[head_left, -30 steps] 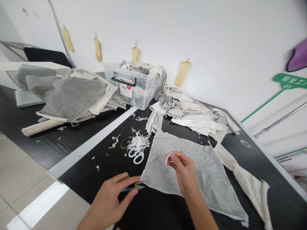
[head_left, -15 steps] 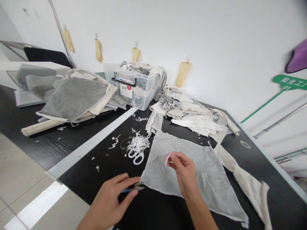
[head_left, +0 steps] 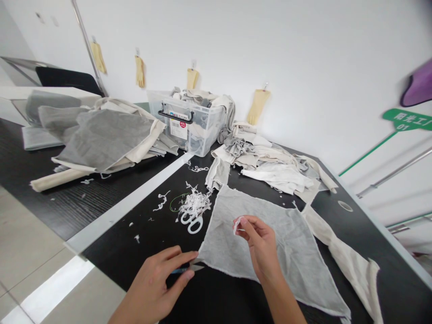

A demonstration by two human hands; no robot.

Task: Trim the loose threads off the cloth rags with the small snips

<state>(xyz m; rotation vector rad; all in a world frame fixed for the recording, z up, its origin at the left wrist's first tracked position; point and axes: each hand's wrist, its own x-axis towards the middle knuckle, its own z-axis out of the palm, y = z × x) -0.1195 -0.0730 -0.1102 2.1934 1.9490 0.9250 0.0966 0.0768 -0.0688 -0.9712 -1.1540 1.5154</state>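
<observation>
Low in the middle of the frame, the right hand [head_left: 261, 245] pinches a small white scrap [head_left: 236, 223] between thumb and fingertips, lifted just above the grey cloth [head_left: 270, 252]. The cloth lies flat on the black table [head_left: 111, 191], spreading from the centre toward the lower right corner. At the lower left of centre, the left hand [head_left: 155, 283] grips a small snipper [head_left: 187, 268] with a blue handle; its metal tip points right and sits right at the cloth's near left corner, touching or almost touching it, I cannot tell which.

Just above the left hand, white-handled scissors [head_left: 191, 221] lie on the table under a heap of white trimmings [head_left: 195, 202]. Further up, at centre, a clear bin [head_left: 189, 123] is stuffed with fabric, and a loose pile of pale cloths [head_left: 270, 164] trails from it to the right. A cream strip [head_left: 351, 261] runs down the right side beside the grey cloth. At the upper left, folded grey fabric [head_left: 101, 137] is stacked. Rubber gloves [head_left: 257, 104] hang on the white wall behind.
</observation>
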